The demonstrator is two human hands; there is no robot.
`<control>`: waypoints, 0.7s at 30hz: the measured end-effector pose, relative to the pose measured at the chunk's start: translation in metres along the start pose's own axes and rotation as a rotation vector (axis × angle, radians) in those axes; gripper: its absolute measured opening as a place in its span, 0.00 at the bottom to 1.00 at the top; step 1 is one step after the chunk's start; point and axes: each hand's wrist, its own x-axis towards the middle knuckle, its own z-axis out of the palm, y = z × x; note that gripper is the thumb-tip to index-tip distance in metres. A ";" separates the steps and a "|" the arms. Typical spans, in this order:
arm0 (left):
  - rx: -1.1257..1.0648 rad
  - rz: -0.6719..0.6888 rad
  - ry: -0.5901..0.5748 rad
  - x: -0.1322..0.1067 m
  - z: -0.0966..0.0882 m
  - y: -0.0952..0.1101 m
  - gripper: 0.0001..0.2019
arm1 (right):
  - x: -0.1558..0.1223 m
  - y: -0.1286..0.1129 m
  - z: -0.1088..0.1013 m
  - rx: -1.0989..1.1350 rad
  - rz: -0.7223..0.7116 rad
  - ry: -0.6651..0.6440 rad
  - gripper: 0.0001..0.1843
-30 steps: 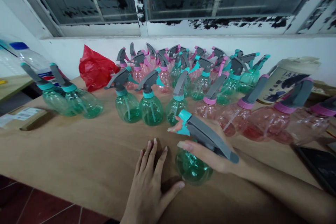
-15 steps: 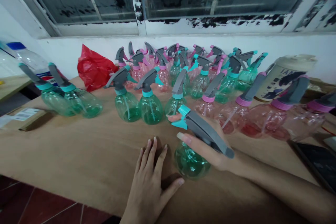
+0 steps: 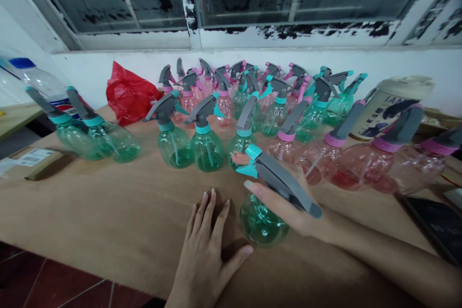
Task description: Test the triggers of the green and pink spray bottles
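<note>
Green liquid shows in the clear spray bottle (image 3: 263,224) that my right hand (image 3: 288,209) grips around the neck. Its grey and turquoise trigger head points left, and the thumb lies along the near side of the neck. The other fingers are mostly hidden behind the bottle, with one fingertip showing beside the nozzle. My left hand (image 3: 207,250) lies palm down on the wooden table (image 3: 108,221), fingers spread, just left of the bottle and holding nothing. Behind them stand green spray bottles (image 3: 207,151) with turquoise collars.
Pink spray bottles (image 3: 350,168) line the right side, and several more bottles crowd the wall. A red plastic bag (image 3: 130,94) and two green bottles stand left, near a flat cardboard box (image 3: 39,163). A phone (image 3: 433,224) and a beige canister (image 3: 390,106) are at right.
Almost nothing differs. The fingertip of my right hand beside the nozzle has shifted slightly; the bottle and my left hand are in the same places.
</note>
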 end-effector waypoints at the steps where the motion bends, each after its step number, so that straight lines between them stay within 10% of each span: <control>1: -0.006 -0.004 0.001 0.000 0.000 0.000 0.37 | 0.000 0.000 0.000 -0.001 -0.004 -0.005 0.05; 21: 0.015 0.008 0.001 -0.001 0.000 -0.001 0.37 | 0.003 0.004 -0.003 0.031 -0.066 -0.005 0.04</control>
